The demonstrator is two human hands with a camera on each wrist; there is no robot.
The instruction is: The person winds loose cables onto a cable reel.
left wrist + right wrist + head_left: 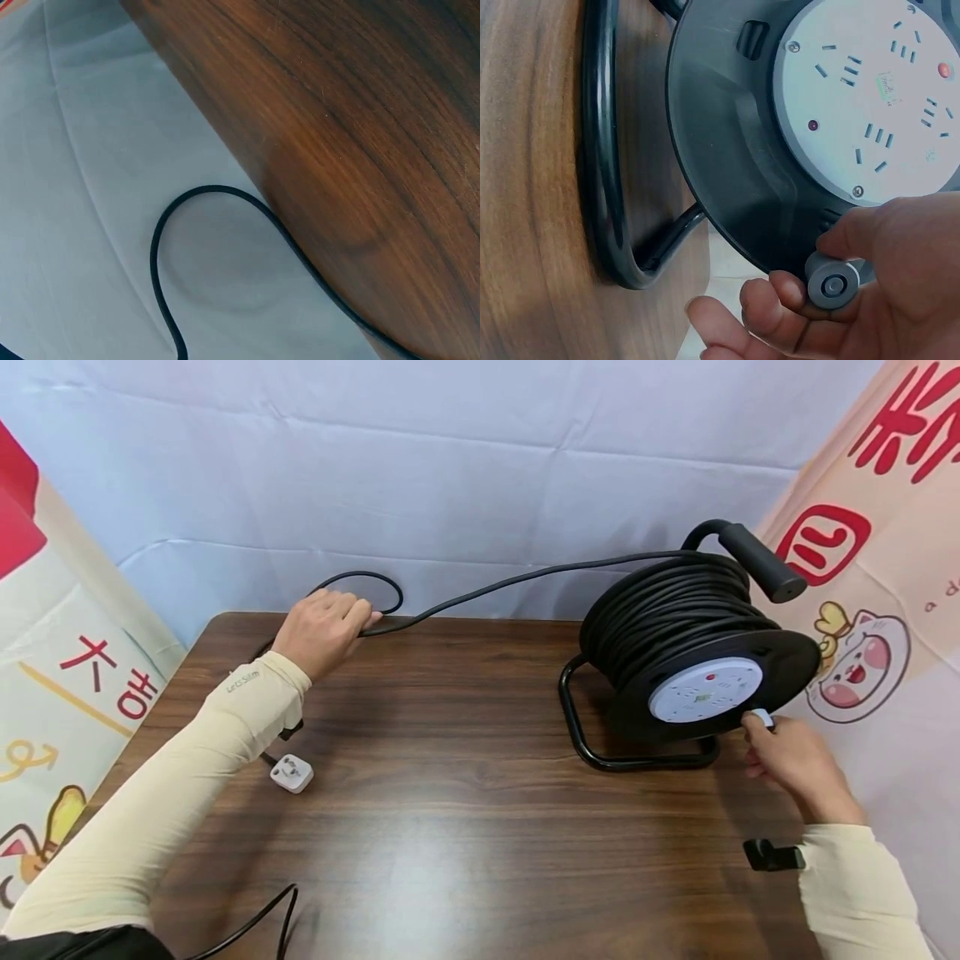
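Presently, the left hand [321,631] is gripping the cable [525,579], the right hand [802,766] is pinching the reel knob [833,285], fingers [769,309] curled.

Cream, lightly wrinkled sleeves [172,793] (the left bears small dark lettering [242,681]) each have a black fitting [771,857] near the wrist end, and black cloth [90,945] borders the left.

The head camera looks from above, forward and down, over the table [480,860]. The left wrist camera faces its edge and the cable [214,188] closely; the right, also close, shares the reel [757,142] with the head view.
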